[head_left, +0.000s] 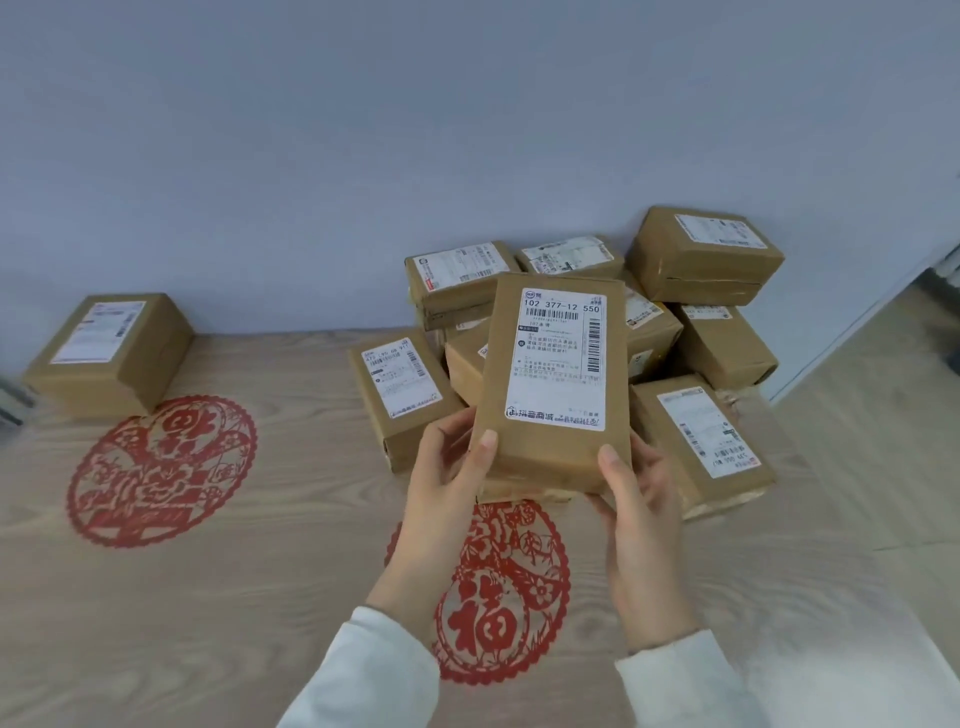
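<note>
Parcel (550, 374) gripped by left hand (447, 467) and right hand (639, 483), one lone box (114, 353) far-left, two red paper-cuts (161, 467)

Parcel (545, 447): matt brown paper w/ white label (slightly glossy); table (234, 597): pale wood-grain, smooth.

Ten brown parcels (706, 254), two red paper-cuts (161, 467), two hands.
There is one held parcel (550, 374), one lone parcel (111, 353) and eight in the pile (400, 395), where more may be hidden. There is one left hand (452, 467) and one right hand (644, 509).
</note>
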